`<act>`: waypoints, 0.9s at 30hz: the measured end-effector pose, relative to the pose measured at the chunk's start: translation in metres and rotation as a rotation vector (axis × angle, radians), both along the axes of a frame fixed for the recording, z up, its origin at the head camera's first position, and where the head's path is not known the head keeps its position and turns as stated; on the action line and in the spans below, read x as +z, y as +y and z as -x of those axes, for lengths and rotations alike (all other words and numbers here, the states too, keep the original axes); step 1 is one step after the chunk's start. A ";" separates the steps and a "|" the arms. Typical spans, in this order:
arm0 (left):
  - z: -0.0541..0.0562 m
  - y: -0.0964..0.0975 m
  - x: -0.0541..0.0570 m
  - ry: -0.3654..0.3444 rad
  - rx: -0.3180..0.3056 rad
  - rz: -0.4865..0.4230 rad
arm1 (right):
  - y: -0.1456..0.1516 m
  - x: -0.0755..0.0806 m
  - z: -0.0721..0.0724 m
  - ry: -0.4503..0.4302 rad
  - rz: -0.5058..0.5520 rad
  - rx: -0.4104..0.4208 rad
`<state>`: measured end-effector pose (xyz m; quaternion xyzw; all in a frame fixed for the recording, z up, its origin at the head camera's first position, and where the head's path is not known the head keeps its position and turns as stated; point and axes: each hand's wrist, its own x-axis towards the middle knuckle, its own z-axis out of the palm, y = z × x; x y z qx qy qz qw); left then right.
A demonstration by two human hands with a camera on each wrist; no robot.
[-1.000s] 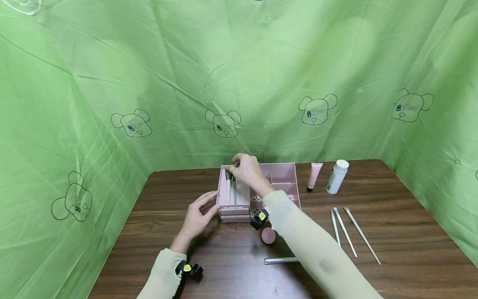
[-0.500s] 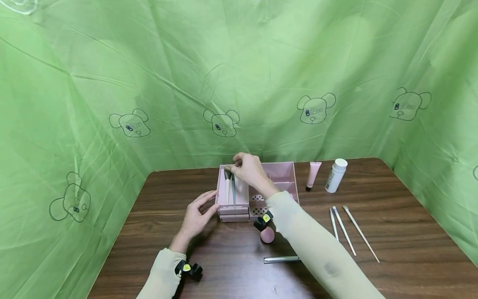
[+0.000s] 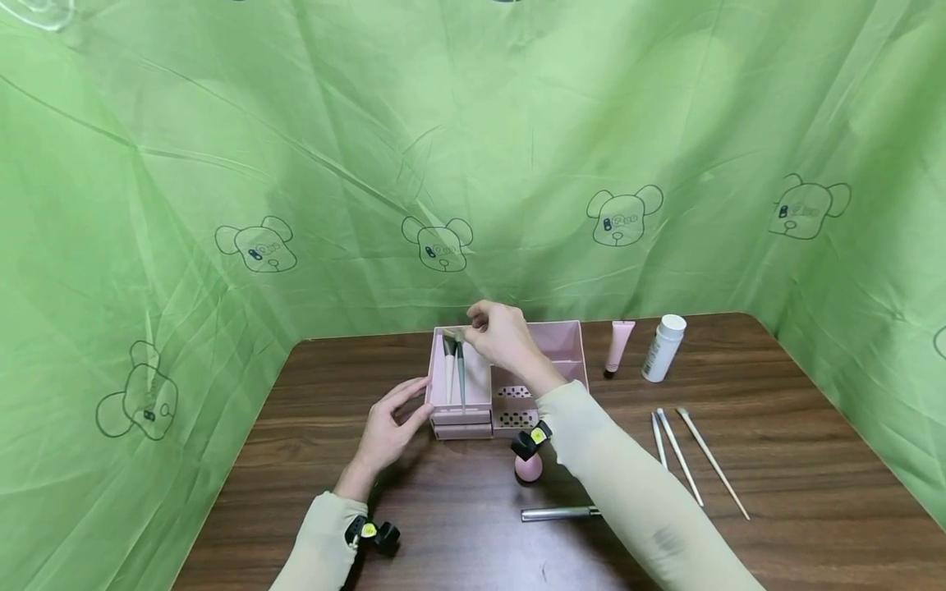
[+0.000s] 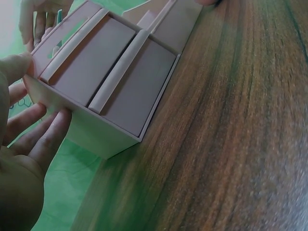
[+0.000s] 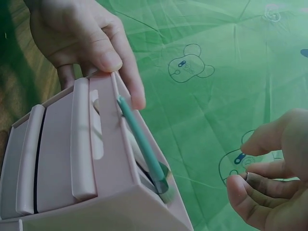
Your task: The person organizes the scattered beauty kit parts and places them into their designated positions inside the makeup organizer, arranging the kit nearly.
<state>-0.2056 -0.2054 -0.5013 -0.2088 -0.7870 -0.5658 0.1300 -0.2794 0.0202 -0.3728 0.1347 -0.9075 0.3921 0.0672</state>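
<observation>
A pink cosmetics organizer [image 3: 461, 430] with two small drawers in front stands at the back of the table. In its top left compartment lie a white-handled makeup brush [image 3: 450, 377] and a teal-handled makeup brush [image 5: 144, 139], bristles toward the back. My left hand [image 3: 386, 431] rests against the organizer's left front corner, its straight fingers on the side wall and its thumb at the front edge. Just above and beside the brush heads is my right hand [image 3: 504, 335]; the right wrist view shows its fingers loosely bent, apart from the brushes, with nothing between them.
To the right are a pink tube [image 3: 619, 348], a white bottle [image 3: 663, 349] and three thin brushes, one being the outermost brush [image 3: 713, 464]. A pink round sponge [image 3: 528, 468] and a silver tube [image 3: 557, 514] lie in front. A green curtain [image 3: 473, 148] surrounds the table.
My right hand has drawn slightly right, away from the brush heads, and its forearm has shifted right too. More of the dotted right compartment shows. My left hand stays at the organizer's corner.
</observation>
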 end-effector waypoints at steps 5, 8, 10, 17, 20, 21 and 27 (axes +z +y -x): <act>-0.007 0.005 0.011 0.006 0.016 0.005 | 0.006 0.003 -0.004 0.024 0.009 0.005; -0.013 0.008 0.024 0.001 0.011 0.008 | 0.011 0.006 -0.008 0.040 0.013 0.008; -0.016 0.010 0.029 -0.009 0.006 0.007 | 0.014 0.008 -0.011 0.049 0.018 0.013; -0.016 0.010 0.029 -0.018 0.009 -0.004 | 0.034 0.008 -0.017 0.090 0.030 0.033; -0.016 0.010 0.029 -0.018 0.006 -0.004 | 0.045 0.007 -0.019 0.083 0.025 0.033; -0.016 0.010 0.029 -0.018 0.004 -0.003 | 0.048 0.007 -0.019 0.082 0.022 0.033; -0.016 0.010 0.030 -0.010 0.005 0.001 | 0.068 0.002 -0.023 0.089 -0.002 0.028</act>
